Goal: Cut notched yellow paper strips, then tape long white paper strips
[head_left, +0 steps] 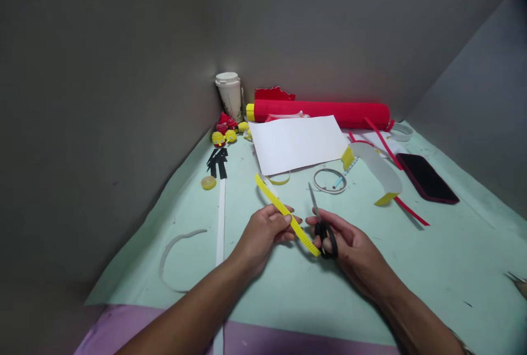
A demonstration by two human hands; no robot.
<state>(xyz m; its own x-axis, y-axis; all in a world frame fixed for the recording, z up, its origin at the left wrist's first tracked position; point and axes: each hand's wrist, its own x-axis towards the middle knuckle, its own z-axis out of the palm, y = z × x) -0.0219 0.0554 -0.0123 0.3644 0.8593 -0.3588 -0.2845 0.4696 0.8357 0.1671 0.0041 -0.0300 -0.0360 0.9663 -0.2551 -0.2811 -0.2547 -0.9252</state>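
A ribbed yellow strip [302, 236] slants over the middle of the table, pinched between the thumb and fingers of my left hand [269, 232]. Its lower end comes close to my right hand [343, 240], which is closed around the black handles of a pair of scissors [325, 238]. The scissors' blades point up and away, to the right of the strip, not touching its upper part. A white strip [221, 223] lies left of my left hand, running under my forearm.
White paper [298, 144] lies behind the hands, before a red roll [321, 113] and a cup [229, 97]. Black strips [218, 163] and yellow tape [208, 182] are at left. A tape ring [330, 180], curved grey strip [381, 171] and phone [427, 178] are at right.
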